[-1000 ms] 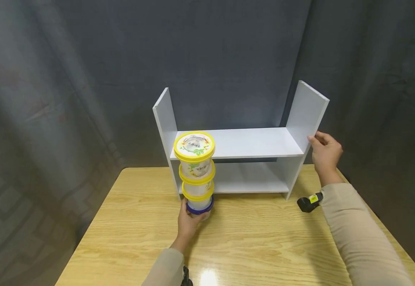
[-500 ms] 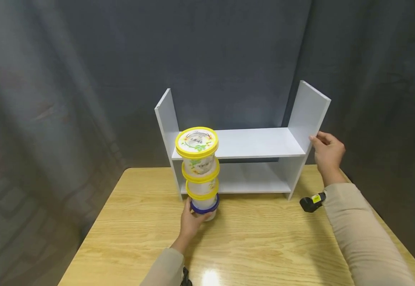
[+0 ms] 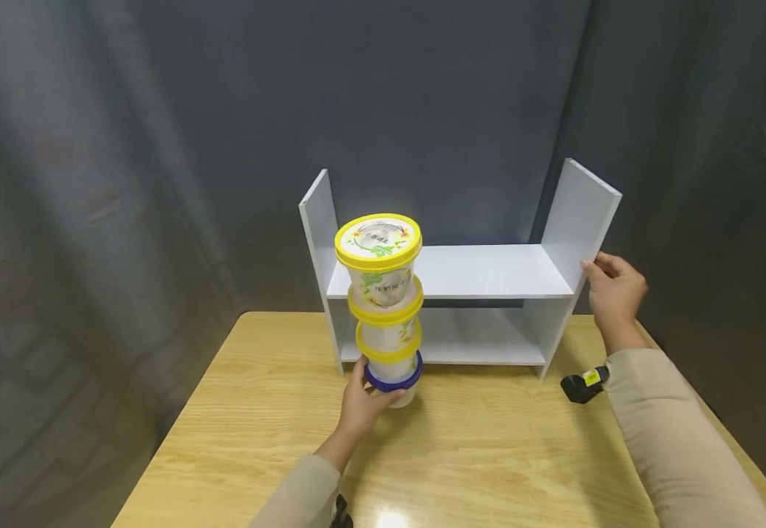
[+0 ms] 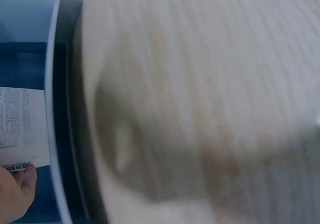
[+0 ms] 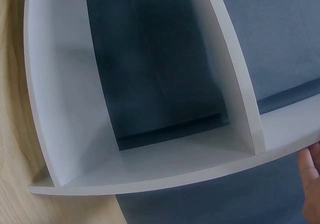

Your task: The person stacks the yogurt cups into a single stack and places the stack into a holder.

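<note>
My left hand (image 3: 359, 407) grips the bottom tub of an upright stack of white plastic tubs. That bottom tub has a dark blue lid (image 3: 415, 370); the tubs above wear yellow lids, and the top tub (image 3: 385, 284) shows a flower print. In the left wrist view, a tub's printed label (image 4: 22, 126) stands beside the fingers. The stack is held in front of the left part of a white two-tier shelf (image 3: 488, 271). My right hand (image 3: 616, 293) pinches the front edge of the shelf's right side panel (image 5: 200, 179).
The shelf stands at the back of a light wood table (image 3: 257, 411), against a dark grey curtain (image 3: 422, 110). Its upright left side panel (image 3: 319, 220) rises just behind the stack. A black wrist device (image 3: 583, 385) hangs by the right sleeve.
The stack has moved right and upward with my left hand, covering more of the shelf's left part. My right hand keeps its place on the side panel. The view has shifted slightly.
</note>
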Demonstrator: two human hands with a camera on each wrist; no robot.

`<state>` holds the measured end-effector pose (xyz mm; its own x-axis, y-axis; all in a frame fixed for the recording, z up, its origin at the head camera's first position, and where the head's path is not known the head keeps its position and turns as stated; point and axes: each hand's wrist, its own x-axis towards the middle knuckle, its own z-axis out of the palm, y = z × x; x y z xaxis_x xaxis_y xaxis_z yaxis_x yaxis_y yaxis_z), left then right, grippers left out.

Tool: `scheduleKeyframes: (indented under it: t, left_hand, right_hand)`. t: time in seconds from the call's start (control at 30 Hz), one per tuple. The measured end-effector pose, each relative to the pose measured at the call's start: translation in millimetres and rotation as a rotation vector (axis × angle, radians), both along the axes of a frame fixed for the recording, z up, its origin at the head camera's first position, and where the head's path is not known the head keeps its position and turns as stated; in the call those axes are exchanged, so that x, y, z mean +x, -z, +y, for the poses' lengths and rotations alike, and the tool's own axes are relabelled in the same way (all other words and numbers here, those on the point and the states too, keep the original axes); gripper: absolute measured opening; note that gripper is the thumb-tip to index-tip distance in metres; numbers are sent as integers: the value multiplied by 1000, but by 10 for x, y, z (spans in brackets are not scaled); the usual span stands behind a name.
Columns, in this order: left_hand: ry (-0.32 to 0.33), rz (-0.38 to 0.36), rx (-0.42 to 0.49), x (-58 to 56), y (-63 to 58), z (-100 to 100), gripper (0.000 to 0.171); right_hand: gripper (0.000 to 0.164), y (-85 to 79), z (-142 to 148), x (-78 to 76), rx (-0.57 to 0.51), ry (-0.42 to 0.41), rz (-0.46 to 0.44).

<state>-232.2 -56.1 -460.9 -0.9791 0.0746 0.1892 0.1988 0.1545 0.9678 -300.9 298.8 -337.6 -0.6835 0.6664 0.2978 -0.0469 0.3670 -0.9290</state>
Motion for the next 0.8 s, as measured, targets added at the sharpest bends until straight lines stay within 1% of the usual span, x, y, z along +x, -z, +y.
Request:
scheduleKeyframes:
  t: [0.03, 0.1, 0.23, 0.33, 0.43, 0.53, 0.67, 0.77, 0.8]
  left_hand:
    - [2, 2, -8, 17, -57, 6, 82]
    - [9, 1, -28, 39, -146, 9, 82]
    - [35, -4, -46, 35, -246, -1, 81]
    - [54, -5, -57, -11, -264, -14, 83]
    - [58, -9, -78, -68, -274, -22, 88]
    - [62, 3, -103, -117, -311, -18, 92]
    - [73, 10, -127, -181, -411, -2, 95]
    - [78, 5, -126, -214, -504, -2, 97]
    - [76, 0, -127, -199, -568, -1, 96]
  right_hand:
    - [35, 3, -1, 0, 7, -4, -5]
    - [34, 2, -7, -9, -13, -9, 1]
    - [34, -7, -14, -31, -54, -15, -6]
    - [35, -7, -8, -41, -54, -13, -12]
    - [35, -3, -2, -45, -55, -11, -10]
    - [35, 2, 5, -44, -50, -5, -12]
    - [36, 17, 23, -55, -22, 5, -23]
    - [37, 28, 33, -80, -9, -1, -49]
    - [37, 30, 33, -91, -6, -6, -61]
